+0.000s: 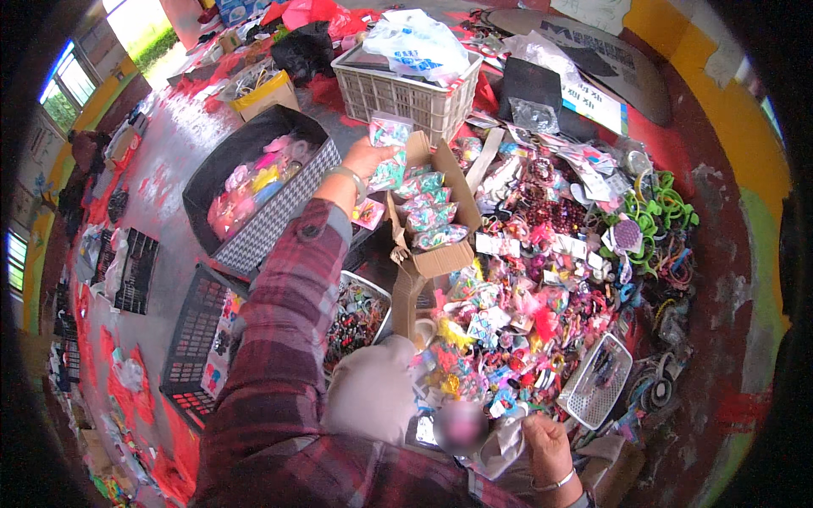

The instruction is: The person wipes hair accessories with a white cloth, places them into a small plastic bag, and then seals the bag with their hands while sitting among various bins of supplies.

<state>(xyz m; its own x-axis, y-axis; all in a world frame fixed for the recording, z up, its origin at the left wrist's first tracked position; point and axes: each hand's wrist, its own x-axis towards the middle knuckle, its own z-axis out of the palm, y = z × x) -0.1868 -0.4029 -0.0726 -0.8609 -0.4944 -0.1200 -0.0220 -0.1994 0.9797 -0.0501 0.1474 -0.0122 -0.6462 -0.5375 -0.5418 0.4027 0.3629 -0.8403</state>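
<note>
My left hand (367,162) reaches out and is closed on a clear plastic packet (388,146) with small pink and teal pieces inside. It is beside an open cardboard box (457,186), where several similar packets (430,207) lie in a row. Low in the picture, my right hand (549,447) has its fingers curled together; whatever they hold, if anything, I cannot make out. A pale grey cloth-like piece (506,449) lies just left of that hand. To the right of the box spreads a heap of small colourful hair ornaments and trinkets (533,296).
A black patterned fabric bin (275,222) holds pink and yellow items. Behind the cardboard box stands a beige plastic crate (406,102) topped with a white plastic bag. Nearby are a black basket (190,339), a white basket (600,381) and green hoops (660,207).
</note>
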